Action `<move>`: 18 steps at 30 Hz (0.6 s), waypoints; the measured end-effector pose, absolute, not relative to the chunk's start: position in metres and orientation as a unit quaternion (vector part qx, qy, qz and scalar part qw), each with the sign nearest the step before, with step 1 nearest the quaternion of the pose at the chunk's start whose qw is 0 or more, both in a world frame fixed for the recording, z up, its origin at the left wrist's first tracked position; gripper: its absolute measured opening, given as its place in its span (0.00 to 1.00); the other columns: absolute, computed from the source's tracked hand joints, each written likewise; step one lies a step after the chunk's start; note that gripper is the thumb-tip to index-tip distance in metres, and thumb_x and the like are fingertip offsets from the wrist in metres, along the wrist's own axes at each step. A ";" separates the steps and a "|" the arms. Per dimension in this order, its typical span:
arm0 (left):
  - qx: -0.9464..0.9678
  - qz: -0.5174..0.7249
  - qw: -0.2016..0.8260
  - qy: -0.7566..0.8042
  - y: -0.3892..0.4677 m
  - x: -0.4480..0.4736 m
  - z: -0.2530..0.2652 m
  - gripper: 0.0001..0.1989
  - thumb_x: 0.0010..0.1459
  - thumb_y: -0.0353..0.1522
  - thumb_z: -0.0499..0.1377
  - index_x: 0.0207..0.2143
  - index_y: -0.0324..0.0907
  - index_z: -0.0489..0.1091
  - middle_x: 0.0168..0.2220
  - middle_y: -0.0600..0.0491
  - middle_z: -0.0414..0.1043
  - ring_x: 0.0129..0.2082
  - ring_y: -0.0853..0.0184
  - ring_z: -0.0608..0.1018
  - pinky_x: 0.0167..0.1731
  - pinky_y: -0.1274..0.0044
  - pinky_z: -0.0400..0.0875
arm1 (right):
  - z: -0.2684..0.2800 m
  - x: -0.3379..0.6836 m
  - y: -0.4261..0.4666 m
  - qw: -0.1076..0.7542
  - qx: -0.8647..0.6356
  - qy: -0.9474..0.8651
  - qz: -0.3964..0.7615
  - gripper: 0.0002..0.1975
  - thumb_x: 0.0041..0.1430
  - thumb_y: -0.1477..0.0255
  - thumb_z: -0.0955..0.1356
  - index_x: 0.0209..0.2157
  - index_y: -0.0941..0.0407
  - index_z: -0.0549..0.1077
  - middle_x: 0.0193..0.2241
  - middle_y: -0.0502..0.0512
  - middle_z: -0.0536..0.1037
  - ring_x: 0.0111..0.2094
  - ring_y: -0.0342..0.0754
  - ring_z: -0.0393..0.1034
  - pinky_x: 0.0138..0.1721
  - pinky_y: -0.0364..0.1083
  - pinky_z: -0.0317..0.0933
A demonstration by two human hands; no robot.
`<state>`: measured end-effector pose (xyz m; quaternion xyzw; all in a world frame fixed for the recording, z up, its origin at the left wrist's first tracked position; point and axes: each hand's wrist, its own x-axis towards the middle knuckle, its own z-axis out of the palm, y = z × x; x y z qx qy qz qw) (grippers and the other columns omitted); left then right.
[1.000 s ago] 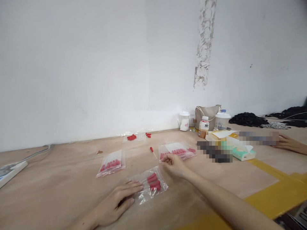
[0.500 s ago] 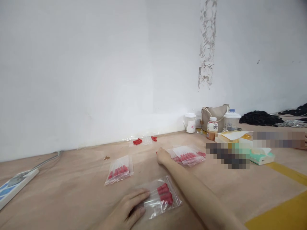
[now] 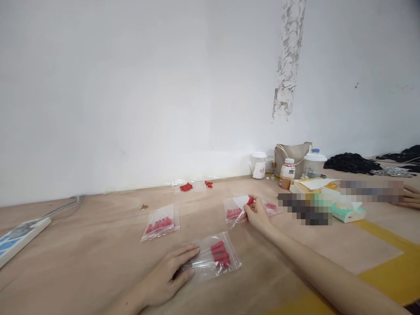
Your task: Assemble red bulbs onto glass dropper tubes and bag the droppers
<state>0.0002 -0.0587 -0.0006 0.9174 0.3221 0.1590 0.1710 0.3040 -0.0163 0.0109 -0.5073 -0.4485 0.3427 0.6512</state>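
Observation:
My right hand (image 3: pixel 257 214) pinches a dropper (image 3: pixel 241 215) with a red rubber bulb and a thin clear tube. It is raised over a clear zip bag (image 3: pixel 231 204) of red-bulbed droppers, which the hand partly covers. My left hand (image 3: pixel 173 269) lies on the table with fingers stretched and thumb apart, touching the near end of another clear bag (image 3: pixel 210 273). Several red-bulbed droppers (image 3: pixel 220 253) lie inside that bag, their tube ends partly hidden by my fingers. A third bag of droppers (image 3: pixel 160 225) lies to the left.
Small red pieces (image 3: pixel 186 187) lie on clear plastic by the wall. A power strip (image 3: pixel 24 238) is at far left. On the right stand a lidded cup (image 3: pixel 259 165), a bottle (image 3: pixel 288 174), a bag (image 3: pixel 297 159) and a tissue pack (image 3: pixel 348 213). Another person's hand (image 3: pixel 410 197) is at far right.
My right hand has moved right and lifted, now with a red-bulbed dropper plainly visible in its fingers. My left hand stays at the near bag. The view has shifted slightly.

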 end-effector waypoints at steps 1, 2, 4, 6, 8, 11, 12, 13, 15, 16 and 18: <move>0.917 0.161 0.169 0.323 -0.058 0.000 -0.001 0.21 0.59 0.38 0.48 0.55 0.52 0.53 0.56 0.54 0.55 0.55 0.61 0.59 0.53 0.64 0.54 | 0.007 0.307 -0.025 0.660 -0.503 -0.441 0.343 0.28 0.43 0.71 0.66 0.47 0.54 0.54 0.19 0.44 0.65 0.16 0.44 0.64 0.17 0.43 0.61; 0.916 0.165 0.165 0.325 -0.058 0.000 -0.001 0.21 0.59 0.38 0.48 0.55 0.52 0.53 0.56 0.54 0.55 0.54 0.61 0.59 0.53 0.64 0.54 | 0.004 0.309 -0.032 0.666 -0.500 -0.438 0.339 0.27 0.42 0.70 0.66 0.46 0.54 0.55 0.20 0.44 0.65 0.17 0.44 0.65 0.18 0.44 0.62; 0.915 0.169 0.158 0.331 -0.058 0.000 -0.002 0.21 0.58 0.39 0.49 0.55 0.52 0.54 0.55 0.54 0.56 0.54 0.61 0.60 0.53 0.65 0.54 | -0.002 0.309 -0.042 0.676 -0.492 -0.436 0.332 0.24 0.42 0.69 0.66 0.43 0.53 0.55 0.21 0.44 0.64 0.18 0.44 0.65 0.18 0.44 0.63; 0.913 0.172 0.153 0.337 -0.058 0.000 -0.002 0.21 0.58 0.39 0.49 0.54 0.52 0.55 0.55 0.54 0.57 0.54 0.61 0.60 0.53 0.66 0.55 | -0.007 0.307 -0.046 0.679 -0.484 -0.432 0.344 0.22 0.42 0.68 0.66 0.40 0.52 0.55 0.21 0.44 0.63 0.19 0.44 0.65 0.20 0.45 0.64; 0.913 0.173 0.153 0.336 -0.058 0.000 -0.002 0.21 0.58 0.39 0.49 0.54 0.52 0.56 0.55 0.54 0.58 0.54 0.61 0.60 0.53 0.66 0.55 | -0.011 0.303 -0.047 0.677 -0.474 -0.428 0.365 0.21 0.42 0.67 0.67 0.39 0.52 0.55 0.21 0.43 0.63 0.19 0.43 0.66 0.21 0.45 0.65; 0.914 0.177 0.153 0.331 -0.059 0.001 -0.001 0.21 0.58 0.39 0.50 0.54 0.52 0.56 0.55 0.54 0.58 0.54 0.61 0.61 0.53 0.66 0.55 | -0.016 0.297 -0.045 0.675 -0.465 -0.420 0.391 0.21 0.42 0.67 0.68 0.37 0.52 0.55 0.22 0.44 0.63 0.19 0.43 0.66 0.21 0.46 0.66; 0.914 0.178 0.153 0.330 -0.059 0.001 -0.001 0.20 0.58 0.39 0.49 0.54 0.51 0.56 0.55 0.54 0.58 0.54 0.61 0.61 0.53 0.66 0.55 | -0.017 0.295 -0.045 0.674 -0.465 -0.413 0.399 0.20 0.42 0.67 0.68 0.36 0.52 0.55 0.22 0.44 0.63 0.19 0.43 0.66 0.22 0.46 0.66; 0.914 0.179 0.152 0.330 -0.059 0.001 -0.001 0.20 0.58 0.39 0.49 0.54 0.51 0.56 0.55 0.54 0.58 0.54 0.61 0.61 0.52 0.66 0.56 | -0.018 0.293 -0.044 0.674 -0.463 -0.402 0.411 0.20 0.42 0.68 0.68 0.36 0.52 0.54 0.22 0.44 0.63 0.19 0.43 0.66 0.22 0.46 0.66; 0.915 0.178 0.151 0.330 -0.059 0.001 -0.001 0.20 0.58 0.39 0.49 0.54 0.51 0.56 0.55 0.54 0.58 0.54 0.61 0.61 0.52 0.66 0.56 | -0.019 0.289 -0.044 0.676 -0.454 -0.377 0.442 0.20 0.42 0.68 0.68 0.35 0.51 0.54 0.22 0.43 0.63 0.19 0.43 0.67 0.23 0.46 0.66; 0.915 0.177 0.151 0.331 -0.059 0.001 -0.001 0.21 0.58 0.39 0.49 0.54 0.52 0.56 0.55 0.54 0.58 0.54 0.61 0.61 0.52 0.66 0.56 | -0.019 0.288 -0.045 0.674 -0.447 -0.365 0.461 0.19 0.42 0.69 0.68 0.35 0.51 0.55 0.22 0.43 0.64 0.20 0.43 0.67 0.24 0.46 0.66; 0.915 0.176 0.150 0.331 -0.058 0.001 -0.001 0.21 0.58 0.39 0.49 0.54 0.52 0.55 0.55 0.54 0.58 0.54 0.61 0.61 0.52 0.66 0.56 | -0.019 0.285 -0.046 0.666 -0.431 -0.353 0.497 0.17 0.44 0.68 0.67 0.34 0.52 0.56 0.22 0.44 0.65 0.22 0.43 0.68 0.27 0.45 0.66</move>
